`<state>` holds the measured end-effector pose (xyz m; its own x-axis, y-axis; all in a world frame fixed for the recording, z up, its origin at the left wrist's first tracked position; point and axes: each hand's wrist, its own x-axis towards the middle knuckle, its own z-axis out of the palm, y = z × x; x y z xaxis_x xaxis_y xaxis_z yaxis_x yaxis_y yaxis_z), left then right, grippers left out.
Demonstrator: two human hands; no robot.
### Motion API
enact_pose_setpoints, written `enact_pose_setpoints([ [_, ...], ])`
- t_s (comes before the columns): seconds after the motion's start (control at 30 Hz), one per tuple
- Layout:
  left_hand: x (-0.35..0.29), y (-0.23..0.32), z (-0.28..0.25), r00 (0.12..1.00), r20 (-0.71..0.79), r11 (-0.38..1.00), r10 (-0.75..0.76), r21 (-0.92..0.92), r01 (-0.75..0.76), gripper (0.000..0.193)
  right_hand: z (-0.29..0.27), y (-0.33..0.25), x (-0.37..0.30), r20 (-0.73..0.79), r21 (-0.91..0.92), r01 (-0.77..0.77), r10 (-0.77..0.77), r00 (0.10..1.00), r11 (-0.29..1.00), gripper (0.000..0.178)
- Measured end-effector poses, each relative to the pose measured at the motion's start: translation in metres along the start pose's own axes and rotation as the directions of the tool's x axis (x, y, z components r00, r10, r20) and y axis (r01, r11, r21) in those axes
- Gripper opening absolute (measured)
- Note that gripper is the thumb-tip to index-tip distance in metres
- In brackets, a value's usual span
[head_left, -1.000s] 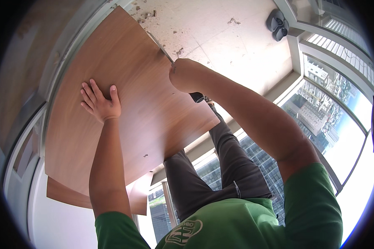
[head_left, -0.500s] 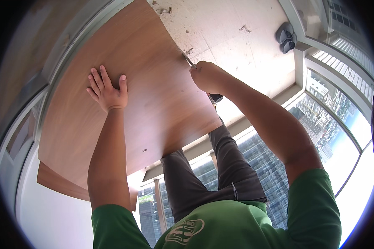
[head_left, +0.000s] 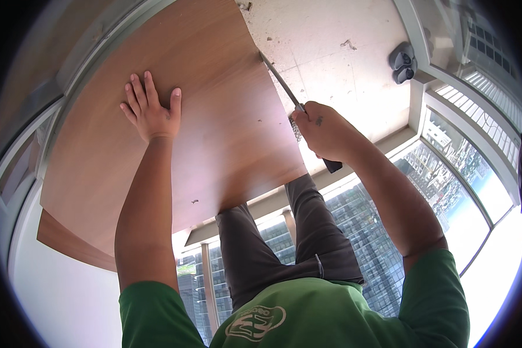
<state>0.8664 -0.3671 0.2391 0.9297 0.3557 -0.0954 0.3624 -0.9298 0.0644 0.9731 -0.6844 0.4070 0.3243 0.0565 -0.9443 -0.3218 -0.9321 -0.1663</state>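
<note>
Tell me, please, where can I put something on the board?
The wooden board looks bare between the left hand and the tip of the long tool, and beyond the left fingertips. Crowded: its right edge, by the right hand gripping the tool.

One long-bladed tool [head_left: 282, 81], two wood-grain panels [head_left: 220, 110], two dark sandals [head_left: 400, 57]

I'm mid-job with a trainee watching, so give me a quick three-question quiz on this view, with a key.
1. What does the right hand hold? A: a roll of tape. B: a tool with a thin metal blade. C: nothing.

2. True or false: the left hand is clenched in a fist on the wood-grain panel.

3. Where does the pair of dark slippers lie?

Key: 1. B. 2. False; it lies open, fingers spread. 3. On the floor, toward the view's upper right.
</note>
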Motion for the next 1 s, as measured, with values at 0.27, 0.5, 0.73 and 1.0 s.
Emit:
enact_pose_setpoints([
  [0.27, -0.001, 0.003, 0.005, 1.000, 0.011, 1.000, -0.005, 0.009, 0.005, 0.086, 0.006, 0.003, 0.019, 0.140, 0.088, -0.161, 0.148, 0.979, 0.983, 0.044],
  [0.5, 0.002, 0.012, 0.007, 1.000, -0.006, 1.000, 0.003, -0.008, -0.003, 0.086, 0.044, 0.045, 0.021, -0.039, -0.001, -0.079, 0.079, 0.996, 0.997, 0.040],
  [0.73, 0.001, 0.000, 0.001, 0.999, -0.047, 0.999, 0.014, -0.028, -0.016, 0.084, 0.016, 0.010, -0.036, -0.016, 0.000, -0.055, 0.055, 0.998, 0.998, 0.038],
  [1.0, 0.001, 0.004, 0.006, 0.999, -0.043, 1.000, 0.013, -0.012, -0.013, 0.084, 0.041, 0.076, 0.002, 0.198, 0.121, -0.253, 0.227, 0.954, 0.960, 0.035],
])
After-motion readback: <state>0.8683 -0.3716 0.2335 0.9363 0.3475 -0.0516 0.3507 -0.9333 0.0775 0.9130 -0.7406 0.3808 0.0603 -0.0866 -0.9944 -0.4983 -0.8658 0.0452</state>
